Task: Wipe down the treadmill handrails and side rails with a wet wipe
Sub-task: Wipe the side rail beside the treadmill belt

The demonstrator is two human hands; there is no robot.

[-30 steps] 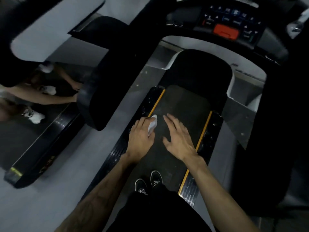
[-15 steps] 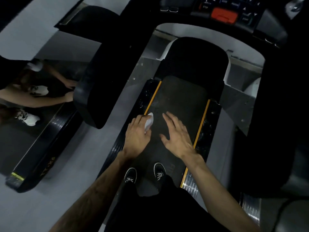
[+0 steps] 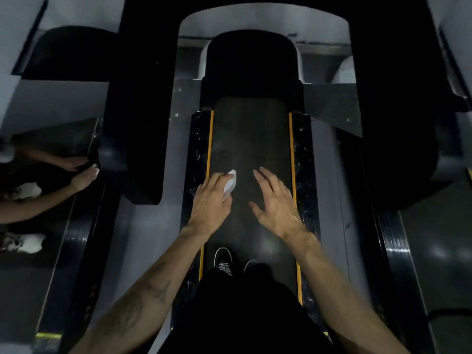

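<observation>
Left hand: the left hand (image 3: 210, 204) is held out over the inner edge of the left side rail (image 3: 196, 159), and its fingers are curled together and clamped on the wet wipe (image 3: 230, 183), presumably so that the wipe is kept bunched and ready to be pressed down.

Wet wipe: it is seen as a white crumpled wad, gripped in the left hand, with its free end sticking out past the fingertips over the belt (image 3: 250, 139), just beside the left yellow stripe (image 3: 209, 139).

Right hand: the right hand (image 3: 277, 204) is held empty above the belt, palm down, with the fingers spread apart and nothing gripped; it is judged to be held out for balance or in readiness to brace.

Contact: whether either hand is touching the treadmill surface cannot be told from this view.

Side rails: both black textured strips are seen flanking the belt; the right side rail (image 3: 302, 159) lies just beside the right hand, while the left one is partly covered by the left hand.

Handrails: the bulky dark left handrail (image 3: 135, 123) and right handrail (image 3: 393, 123) are seen rising on either side, well apart from both hands.

Stance: the shoes (image 3: 224, 260) are planted on the belt, so both rails are kept within reach.

Bystander: another person's hands (image 3: 81, 172) are seen on the neighbouring machine at the left.

Step in hand: the left side rail is judged to be the surface being addressed.
</observation>
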